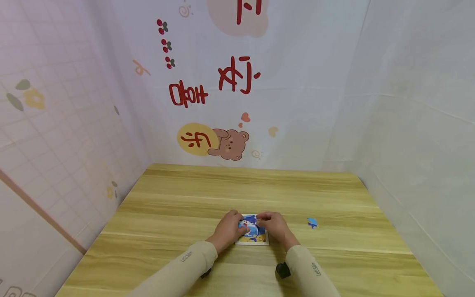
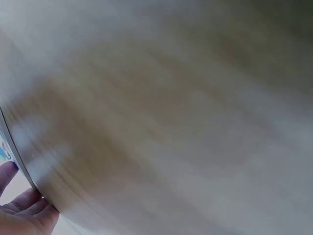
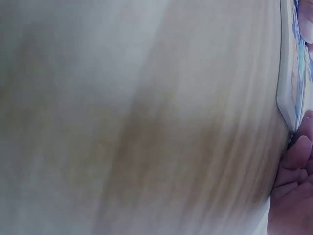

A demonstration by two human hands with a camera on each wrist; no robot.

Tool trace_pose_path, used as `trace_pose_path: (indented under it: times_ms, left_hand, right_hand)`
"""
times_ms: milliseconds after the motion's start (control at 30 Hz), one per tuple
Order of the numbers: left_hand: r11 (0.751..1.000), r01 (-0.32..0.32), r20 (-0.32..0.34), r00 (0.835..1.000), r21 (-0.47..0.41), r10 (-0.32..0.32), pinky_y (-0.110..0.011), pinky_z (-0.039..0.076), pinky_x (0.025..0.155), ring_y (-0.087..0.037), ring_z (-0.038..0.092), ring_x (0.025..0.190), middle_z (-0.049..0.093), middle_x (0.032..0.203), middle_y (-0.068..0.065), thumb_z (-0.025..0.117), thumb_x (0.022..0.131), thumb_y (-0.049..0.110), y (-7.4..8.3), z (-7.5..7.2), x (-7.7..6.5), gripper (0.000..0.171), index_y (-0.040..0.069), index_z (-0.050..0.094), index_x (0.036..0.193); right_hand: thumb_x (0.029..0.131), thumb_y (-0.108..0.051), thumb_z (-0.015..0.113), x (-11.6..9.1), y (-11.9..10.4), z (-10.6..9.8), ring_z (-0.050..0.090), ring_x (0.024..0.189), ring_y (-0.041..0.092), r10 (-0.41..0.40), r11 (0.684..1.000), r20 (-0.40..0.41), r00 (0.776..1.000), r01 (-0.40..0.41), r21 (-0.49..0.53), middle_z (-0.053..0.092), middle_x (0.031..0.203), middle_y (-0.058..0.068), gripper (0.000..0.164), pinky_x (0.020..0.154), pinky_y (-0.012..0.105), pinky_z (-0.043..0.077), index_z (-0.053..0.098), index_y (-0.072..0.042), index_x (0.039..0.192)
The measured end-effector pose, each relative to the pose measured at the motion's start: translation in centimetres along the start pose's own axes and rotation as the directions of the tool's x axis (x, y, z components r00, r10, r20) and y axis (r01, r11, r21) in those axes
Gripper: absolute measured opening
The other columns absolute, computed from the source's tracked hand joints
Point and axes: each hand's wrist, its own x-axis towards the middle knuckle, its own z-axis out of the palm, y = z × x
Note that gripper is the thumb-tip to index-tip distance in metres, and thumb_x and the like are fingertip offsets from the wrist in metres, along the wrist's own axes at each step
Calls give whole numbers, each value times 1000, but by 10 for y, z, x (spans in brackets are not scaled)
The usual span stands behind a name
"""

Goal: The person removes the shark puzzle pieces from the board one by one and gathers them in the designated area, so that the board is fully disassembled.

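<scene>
A small jigsaw puzzle with a blue sea picture and a white border lies flat on the table. My left hand holds its left side, thumb over the picture and the other fingers along the outer edge; the left wrist view shows these fingers at the rim. At the upper right corner, my right hand has thumb and index finger close together over the picture, pinching a small puzzle piece that they mostly hide. In the right wrist view, the curled fingers sit beside the board's corner.
One loose blue puzzle piece lies on the wooden table, to the right of my right hand. White printed cloth hangs behind the table and on both sides. A black object is at the right wrist.
</scene>
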Motion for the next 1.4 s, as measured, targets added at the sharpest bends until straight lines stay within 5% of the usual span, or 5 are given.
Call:
trace_pose_path:
  times_ms: [733, 1400]
  left_hand:
    - [1000, -4, 12, 1000, 1, 4, -44, 51, 91, -29, 61, 104, 60, 114, -13, 76, 89, 29, 3, -3, -1, 40, -3, 68, 113]
    - [1000, 0, 20, 1000, 16, 0, -44, 51, 90, -29, 60, 106, 59, 117, -14, 73, 91, 31, 0, -1, -1, 41, -1, 67, 115]
  right_hand:
    - [88, -13, 73, 1, 0, 4, 62, 96, 22, 39, 998, -52, 998, -42, -56, 71, 100, 4, 11, 91, 48, 47, 76, -7, 97]
    - [89, -11, 70, -2, 0, 4, 60, 95, 21, 73, 996, -81, 994, -68, 54, 70, 101, 5, 13, 87, 42, 49, 75, -4, 98]
